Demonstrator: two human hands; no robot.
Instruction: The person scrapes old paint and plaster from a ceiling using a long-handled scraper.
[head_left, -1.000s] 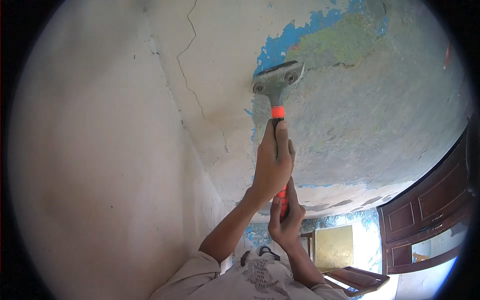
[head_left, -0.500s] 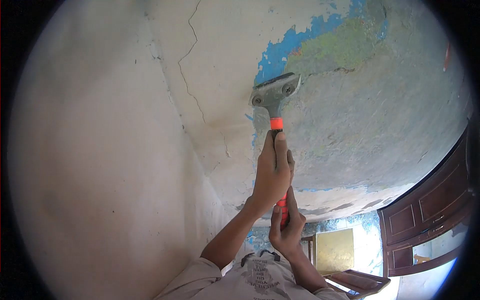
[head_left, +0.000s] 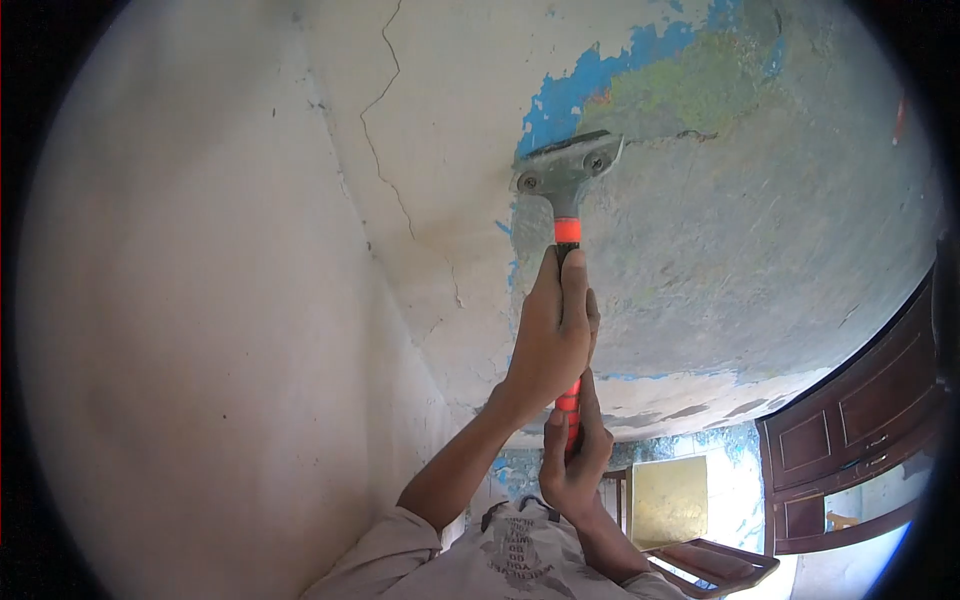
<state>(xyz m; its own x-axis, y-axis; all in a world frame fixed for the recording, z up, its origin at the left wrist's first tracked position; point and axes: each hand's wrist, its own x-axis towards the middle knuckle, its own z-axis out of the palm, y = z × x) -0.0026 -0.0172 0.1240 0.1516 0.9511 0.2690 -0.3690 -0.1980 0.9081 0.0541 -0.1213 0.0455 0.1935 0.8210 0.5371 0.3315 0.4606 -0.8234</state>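
Observation:
A scraper [head_left: 568, 180] with a wide grey metal head and a red and black handle is held up against the wall [head_left: 690, 260]. Its blade lies at the lower edge of a patch of blue paint [head_left: 565, 100]. My left hand [head_left: 552, 335] is wrapped round the upper handle, just below the orange collar. Lower down, my right hand [head_left: 578, 465] grips the red end of the same handle. Beside the blue patch, green paint [head_left: 670, 85] and bare grey plaster show.
A pale wall [head_left: 200, 330] stands at the left, meeting the scraped surface in a corner. A thin crack [head_left: 375, 150] runs down the cream paint. Dark wooden cabinets [head_left: 860, 410] are at the lower right, near a chair [head_left: 670, 500] with a yellowish back.
The scraper and my left hand have moved slightly up and to the right in view. My right hand still holds the handle's lower end.

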